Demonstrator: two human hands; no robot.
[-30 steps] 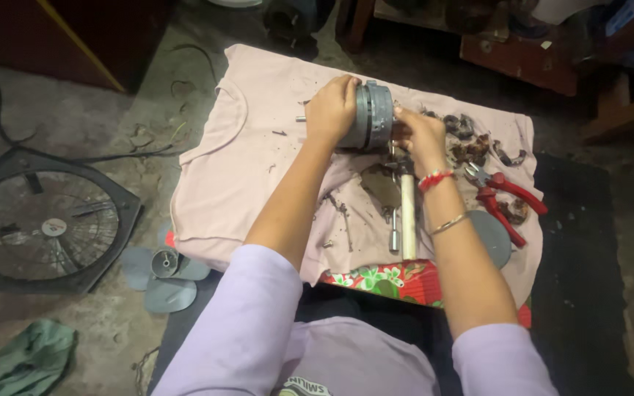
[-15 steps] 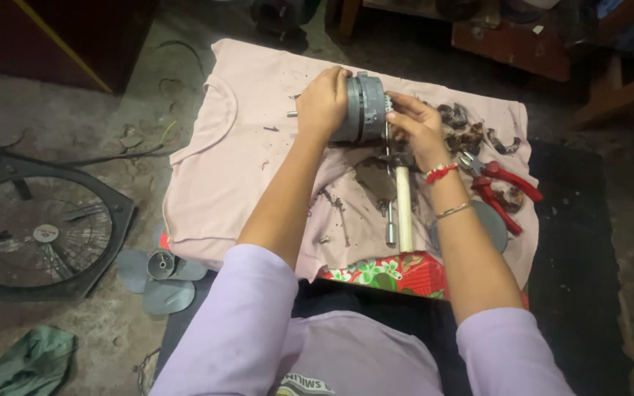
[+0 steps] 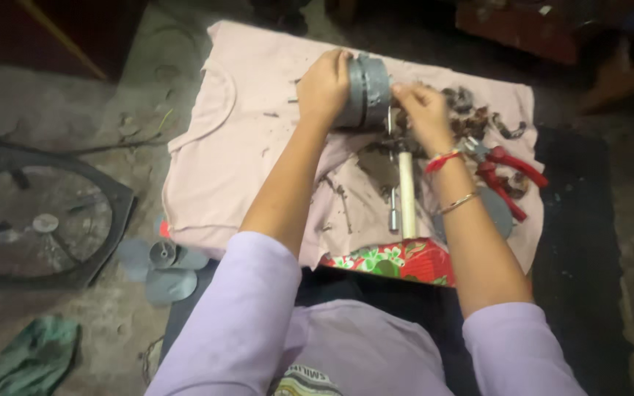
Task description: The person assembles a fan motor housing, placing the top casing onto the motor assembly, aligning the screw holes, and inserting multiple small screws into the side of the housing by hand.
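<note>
A grey round metal motor housing (image 3: 365,92) stands on edge on a pale pink cloth (image 3: 221,147). My left hand (image 3: 324,84) grips its left side. My right hand (image 3: 421,110) touches its right side with fingers pinched at the shaft; what they hold is hidden. Just below lie a hammer with a pale wooden handle (image 3: 406,194) and a thin metal tool (image 3: 392,213).
Red-handled pliers (image 3: 504,176) and a heap of dark small parts (image 3: 471,117) lie right of my hands. A red floral fabric (image 3: 398,260) sits at the cloth's near edge. A black fan grille (image 3: 31,220), grey fan blades (image 3: 159,264) and a green rag (image 3: 31,356) lie on the floor at left.
My hands and the motor housing stay in about the same place; the view has shifted slightly. My right fingers have closed in nearer the housing's right face.
</note>
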